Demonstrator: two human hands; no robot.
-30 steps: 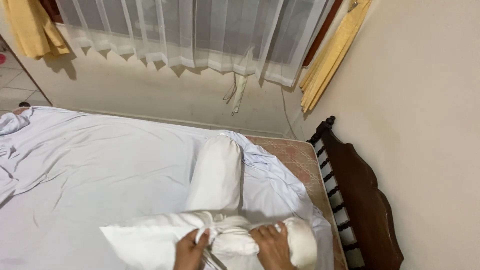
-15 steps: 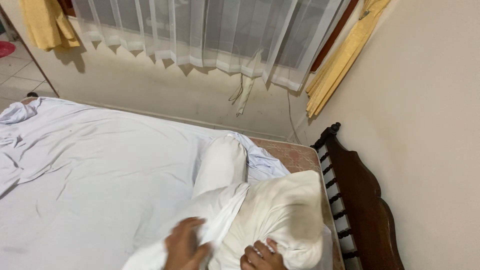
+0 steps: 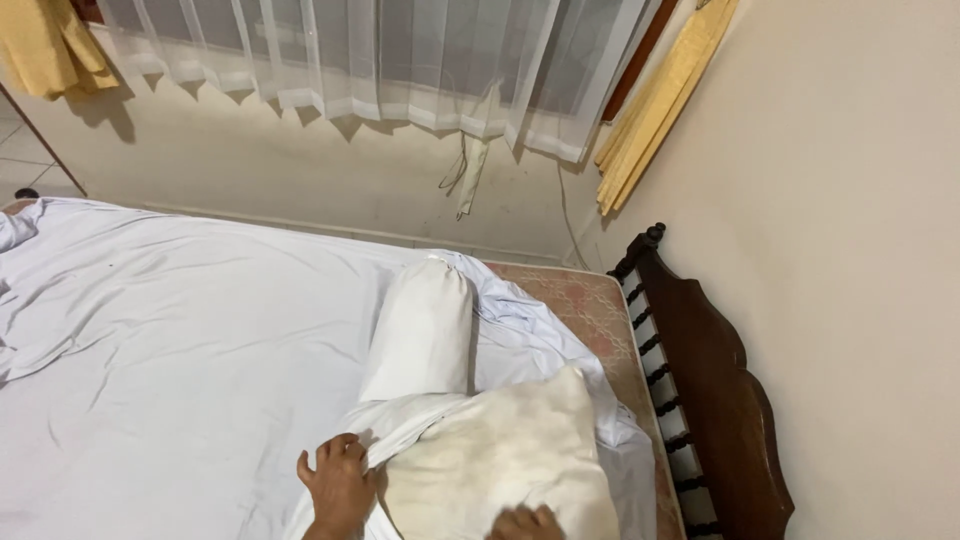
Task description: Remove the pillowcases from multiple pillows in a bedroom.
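Observation:
A cream pillow [image 3: 510, 455] lies at the near end of the bed, partly inside a white pillowcase [image 3: 395, 432]. My left hand [image 3: 338, 482] grips the pillowcase's open edge at the pillow's left side. Only the knuckles of my right hand [image 3: 526, 522] show at the bottom edge, pressed on the pillow's near side; its grip is hidden. A white bolster [image 3: 423, 328] lies just beyond the pillow, pointing away from me.
A white sheet [image 3: 180, 330] covers the mattress, whose patterned corner [image 3: 590, 305] is bare. A dark wooden headboard [image 3: 715, 400] stands at the right against a beige wall. Sheer curtains [image 3: 380, 60] and yellow drapes [image 3: 655, 105] hang behind.
The bunched pillow has been spread out flat and now lies lower on the bed. My left hand has shifted left along the pillowcase edge; my right hand has dropped to the frame's bottom.

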